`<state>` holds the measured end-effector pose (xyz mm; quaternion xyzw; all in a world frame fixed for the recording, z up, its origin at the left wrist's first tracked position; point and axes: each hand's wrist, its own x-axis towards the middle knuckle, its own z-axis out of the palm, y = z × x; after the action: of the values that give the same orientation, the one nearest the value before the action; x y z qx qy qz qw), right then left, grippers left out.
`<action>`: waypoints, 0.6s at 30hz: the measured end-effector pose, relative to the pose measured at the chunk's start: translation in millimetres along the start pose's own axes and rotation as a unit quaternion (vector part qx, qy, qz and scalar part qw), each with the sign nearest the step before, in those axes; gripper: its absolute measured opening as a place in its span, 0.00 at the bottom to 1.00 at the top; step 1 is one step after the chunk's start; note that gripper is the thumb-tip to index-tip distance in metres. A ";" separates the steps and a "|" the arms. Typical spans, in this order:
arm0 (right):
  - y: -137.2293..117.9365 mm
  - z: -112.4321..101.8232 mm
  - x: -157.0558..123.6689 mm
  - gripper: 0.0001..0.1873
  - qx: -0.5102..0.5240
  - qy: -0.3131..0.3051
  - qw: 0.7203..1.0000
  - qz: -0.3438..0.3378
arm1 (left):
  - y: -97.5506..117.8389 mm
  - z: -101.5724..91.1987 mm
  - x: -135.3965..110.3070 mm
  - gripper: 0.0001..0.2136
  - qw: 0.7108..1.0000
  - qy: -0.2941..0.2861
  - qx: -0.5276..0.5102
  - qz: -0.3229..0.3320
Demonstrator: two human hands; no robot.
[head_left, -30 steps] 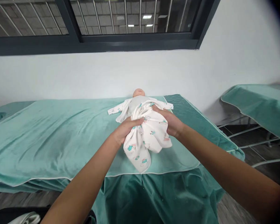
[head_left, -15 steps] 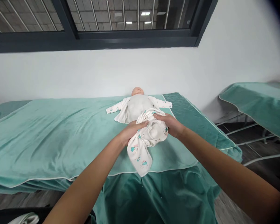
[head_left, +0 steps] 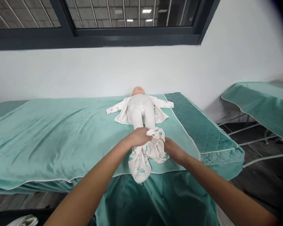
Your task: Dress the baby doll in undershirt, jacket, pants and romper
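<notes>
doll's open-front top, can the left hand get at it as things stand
Probably yes: the left hand is just short of the open-front top and nothing visible blocks the way, though its fingers would likely need to release the printed trousers first.

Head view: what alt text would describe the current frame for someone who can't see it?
The left hand and right hand hold white patterned pants bunched at the lower legs of a cloth-bodied baby doll lying on a green-covered bed. Its white patterned jacket is spread open. Behind are a white wall and barred window.
</notes>
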<state>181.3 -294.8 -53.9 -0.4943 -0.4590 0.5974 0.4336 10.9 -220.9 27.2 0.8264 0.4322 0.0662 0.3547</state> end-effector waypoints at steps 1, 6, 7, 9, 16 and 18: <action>0.3 0.5 0.6 0.23 -0.010 0.008 1.000 -0.011 | 1.3 -1.1 -0.2 0.13 1.000 -0.005 -0.004 0.003; 10.6 -1.4 7.9 0.24 -0.073 0.072 0.991 -0.084 | 5.5 -2.7 -2.3 0.12 0.998 -0.011 -0.061 0.024; 13.5 -1.8 8.6 0.24 -0.078 0.076 0.990 -0.094 | 5.4 -2.0 -2.8 0.12 0.997 -0.012 -0.075 0.023; 18.5 -1.9 8.5 0.24 -0.079 0.078 0.987 -0.112 | 3.9 0.2 -3.5 0.12 0.994 -0.019 -0.103 0.017; 25.3 -0.4 3.6 0.25 -0.031 0.131 0.982 -0.129 | -1.3 2.6 -9.2 0.18 0.969 -0.076 -0.236 0.000; 24.4 -2.3 4.7 0.24 -0.002 0.148 0.979 -0.141 | 0.4 -3.3 -13.5 0.20 0.957 -0.100 -0.272 -0.001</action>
<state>181.4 -294.9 -78.8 -0.5087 -0.4564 0.4495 0.5752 1.5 -229.5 32.5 0.7004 0.3609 0.0979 0.6079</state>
